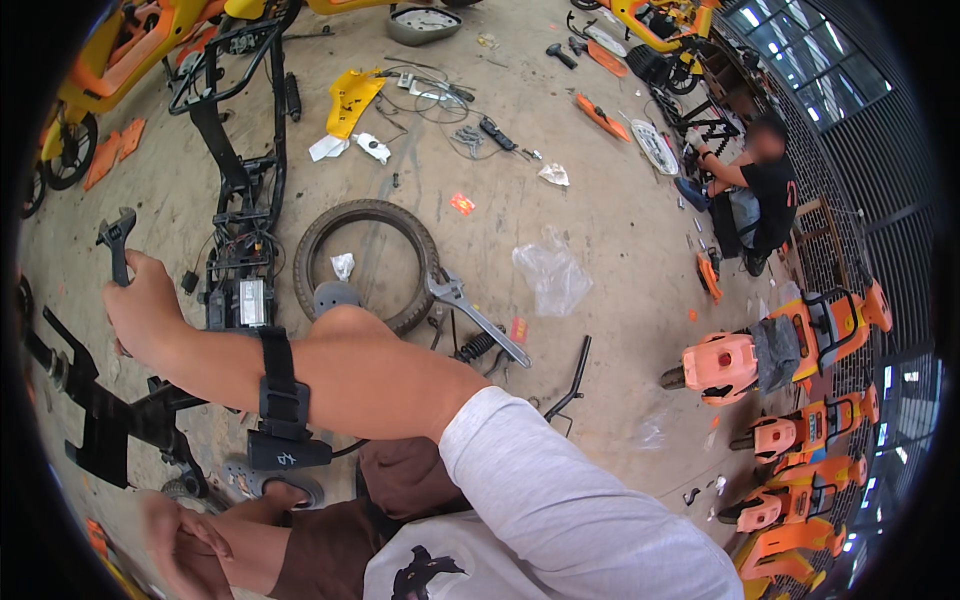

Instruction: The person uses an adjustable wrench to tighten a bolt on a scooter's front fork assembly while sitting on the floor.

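Observation:
My right hand (145,305) is closed around the handle of an adjustable wrench (118,240), its jaws pointing up at the far left. The right arm, with a black strap and a small box on the forearm, reaches leftward across the view. Close to that hand is a black motorcycle frame (232,180) with wiring and a silver box (254,303). Down by my bare knee is my left hand (190,545), partly blurred, fingers loosely apart and no object seen in it. Black metal frame parts (105,430) lie between the two hands.
A tyre (310,235) lies on the concrete floor, a second adjustable wrench (485,320) against it. A shock absorber (475,347), a plastic bag (553,275) and a yellow panel (353,100) lie around. Orange scooters (735,360) stand at right; another person (765,190) sits farther back.

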`<action>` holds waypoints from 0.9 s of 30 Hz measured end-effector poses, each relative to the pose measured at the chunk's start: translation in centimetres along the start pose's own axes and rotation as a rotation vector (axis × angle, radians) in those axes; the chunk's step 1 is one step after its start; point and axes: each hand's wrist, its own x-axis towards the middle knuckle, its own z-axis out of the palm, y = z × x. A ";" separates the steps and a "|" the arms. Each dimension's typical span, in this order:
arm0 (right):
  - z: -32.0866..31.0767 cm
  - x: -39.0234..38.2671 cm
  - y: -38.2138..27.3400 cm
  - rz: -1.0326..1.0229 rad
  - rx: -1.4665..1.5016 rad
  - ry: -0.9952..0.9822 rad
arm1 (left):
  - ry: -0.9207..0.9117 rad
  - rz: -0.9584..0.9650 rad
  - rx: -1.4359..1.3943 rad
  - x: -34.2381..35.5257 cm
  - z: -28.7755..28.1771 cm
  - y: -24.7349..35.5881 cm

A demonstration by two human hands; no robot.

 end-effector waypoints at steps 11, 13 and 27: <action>-0.2 -3.2 -2.9 0.105 -0.204 -0.028 | -1.229 0.350 -0.926 -0.3 5.8 3.1; 0.0 -3.5 -3.1 0.071 -0.180 -0.078 | -1.136 0.344 -1.066 -2.1 6.3 3.2; 0.1 -3.0 -2.8 0.111 -0.228 -0.108 | -1.073 0.601 -1.240 -3.7 7.4 2.4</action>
